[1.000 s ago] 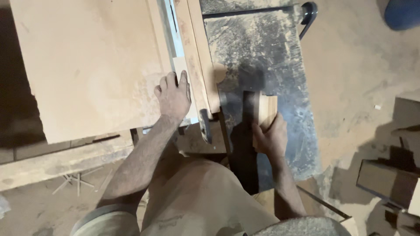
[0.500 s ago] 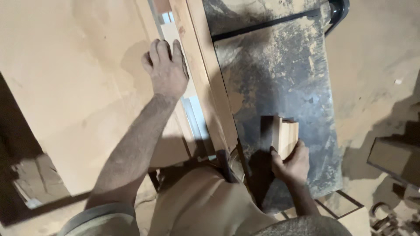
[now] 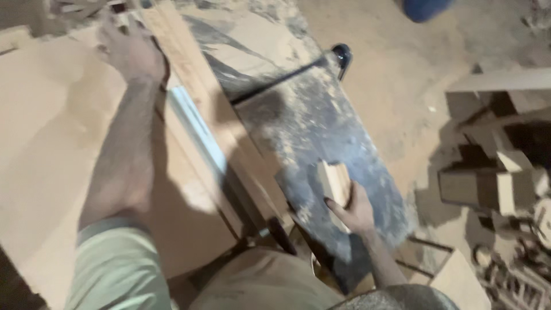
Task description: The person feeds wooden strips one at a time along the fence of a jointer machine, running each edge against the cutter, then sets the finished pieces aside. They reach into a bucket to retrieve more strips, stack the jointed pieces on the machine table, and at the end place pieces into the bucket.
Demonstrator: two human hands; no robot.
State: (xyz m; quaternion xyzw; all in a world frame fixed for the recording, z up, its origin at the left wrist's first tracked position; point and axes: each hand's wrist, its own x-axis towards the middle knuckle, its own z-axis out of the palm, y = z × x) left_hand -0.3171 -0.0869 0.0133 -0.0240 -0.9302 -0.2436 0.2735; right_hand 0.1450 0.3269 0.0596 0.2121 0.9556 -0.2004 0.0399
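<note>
My left hand reaches far forward and presses flat on a large light wooden board that lies on the left side of the saw table. Next to that hand runs a long wooden fence strip with a pale metal rail beside it. My right hand grips a small light wooden block and holds it on the dark, sawdust-covered metal table top, near its front edge.
A black handle sticks out at the far end of the metal table. Stacked wood offcuts lie on the sawdust floor at the right. A blue object sits at the top edge.
My left hand has slid forward along the board, away from me, with the arm stretched out. My right hand still holds the block on the metal top. The camera has tilted.
</note>
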